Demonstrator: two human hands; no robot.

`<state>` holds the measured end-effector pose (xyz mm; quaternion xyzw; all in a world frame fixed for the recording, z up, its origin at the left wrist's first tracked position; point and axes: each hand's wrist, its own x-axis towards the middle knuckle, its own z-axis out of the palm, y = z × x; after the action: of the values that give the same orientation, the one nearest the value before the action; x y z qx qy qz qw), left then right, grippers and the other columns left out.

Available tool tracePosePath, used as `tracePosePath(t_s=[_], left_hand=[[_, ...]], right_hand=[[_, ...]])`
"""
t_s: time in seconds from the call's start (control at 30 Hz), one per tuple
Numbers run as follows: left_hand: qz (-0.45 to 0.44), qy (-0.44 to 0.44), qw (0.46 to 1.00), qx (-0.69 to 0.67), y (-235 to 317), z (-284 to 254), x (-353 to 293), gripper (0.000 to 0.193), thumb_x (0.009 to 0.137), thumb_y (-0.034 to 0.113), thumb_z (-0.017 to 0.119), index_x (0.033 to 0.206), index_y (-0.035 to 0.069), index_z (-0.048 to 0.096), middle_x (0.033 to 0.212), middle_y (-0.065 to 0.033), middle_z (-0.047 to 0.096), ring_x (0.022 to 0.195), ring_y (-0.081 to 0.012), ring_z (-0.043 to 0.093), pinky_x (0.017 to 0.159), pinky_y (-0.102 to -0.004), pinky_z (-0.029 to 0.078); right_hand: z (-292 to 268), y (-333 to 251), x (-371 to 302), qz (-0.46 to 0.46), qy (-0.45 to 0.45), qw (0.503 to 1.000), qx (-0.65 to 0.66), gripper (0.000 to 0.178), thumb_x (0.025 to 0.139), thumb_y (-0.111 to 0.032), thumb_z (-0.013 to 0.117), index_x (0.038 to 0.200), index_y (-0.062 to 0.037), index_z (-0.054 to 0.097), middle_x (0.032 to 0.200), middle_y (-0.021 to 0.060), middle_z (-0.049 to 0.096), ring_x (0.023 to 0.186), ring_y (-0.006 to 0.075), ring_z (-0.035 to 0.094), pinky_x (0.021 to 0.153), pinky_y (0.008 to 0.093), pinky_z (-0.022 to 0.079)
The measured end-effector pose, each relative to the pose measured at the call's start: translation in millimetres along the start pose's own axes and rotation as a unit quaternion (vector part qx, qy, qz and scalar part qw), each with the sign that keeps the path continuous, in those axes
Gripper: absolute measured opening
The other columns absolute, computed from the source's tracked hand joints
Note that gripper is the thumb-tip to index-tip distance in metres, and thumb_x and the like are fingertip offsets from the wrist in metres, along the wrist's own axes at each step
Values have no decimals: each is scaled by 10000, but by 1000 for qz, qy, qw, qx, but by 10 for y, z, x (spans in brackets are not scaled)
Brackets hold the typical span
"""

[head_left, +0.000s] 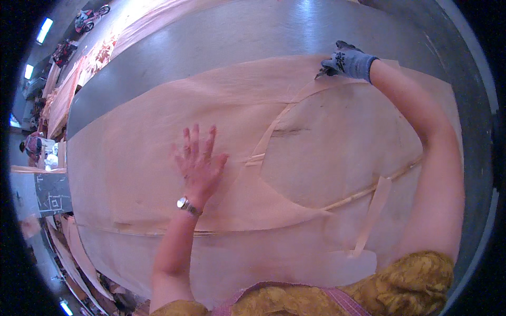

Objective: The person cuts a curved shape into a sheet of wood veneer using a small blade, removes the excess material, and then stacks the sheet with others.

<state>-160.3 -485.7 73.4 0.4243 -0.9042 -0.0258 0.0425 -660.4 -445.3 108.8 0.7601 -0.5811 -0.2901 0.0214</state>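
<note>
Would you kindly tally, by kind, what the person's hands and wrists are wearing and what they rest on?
Grey work glove, on the right hand: 1
Wristwatch, on the bare left hand: 1
Pale veneer sheet under the spread left fingers: 1
Loose veneer strip: 1
Metal table: 1
Total: 5

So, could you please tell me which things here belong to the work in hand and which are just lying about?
In hand:
- veneer sheet, pressed flat under the bare left hand
- gloved right hand, at the sheet's far edge, holding something dark, too small to tell
- loose veneer strip

Lying about:
- metal table
- veneer stacks at the left
- wristwatch
</note>
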Motion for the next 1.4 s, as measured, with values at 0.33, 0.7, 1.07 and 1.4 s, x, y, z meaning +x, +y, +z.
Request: tracePosePath(t_s=[0.33, 0.7, 1.07, 1.4], left_hand=[[17, 4, 1000, -23, 303, 224, 163, 605, 879, 414, 550, 1448, 279, 394, 1568, -92, 210, 1452, -327, 135, 1137, -576, 37], [8, 15, 1000, -26, 254, 118, 96, 605, 872, 421, 557, 1442, 287, 404, 1560, -94, 232, 1455, -320, 131, 1129, -599, 30], [11, -2, 1000, -21, 272, 83, 125, 634, 890, 520, 501, 1461, 286, 353, 1552, -110, 227, 1449, -328, 120, 1124, -602, 43], [-23, -42, 998, 27, 105, 121, 22, 666, 918, 573, 388, 1496, 273, 246, 1564, -74, 197, 1452, -301, 118, 1117, -608, 93]], right_hand=[[528, 555, 106, -61, 134, 988, -42, 167, 878, -122, 504, 1008, -217, 552, 799, 63, 638, 818, 282, 632, 876, 424, 429], [965, 770, -796, 324, 183, 928, 6, 208, 909, -246, 562, 1094, -176, 626, 981, 122, 668, 877, 292, 643, 786, 400, 479], [309, -889, -1682, 407, 425, 775, 231, 141, 849, -192, 648, 970, -120, 658, 940, 130, 648, 887, 356, 614, 730, 441, 504], [-1223, -3104, -2524, 5, 231, 842, 488, 178, 836, -260, 678, 925, -106, 669, 1218, 202, 586, 1093, 375, 567, 890, 430, 486]])
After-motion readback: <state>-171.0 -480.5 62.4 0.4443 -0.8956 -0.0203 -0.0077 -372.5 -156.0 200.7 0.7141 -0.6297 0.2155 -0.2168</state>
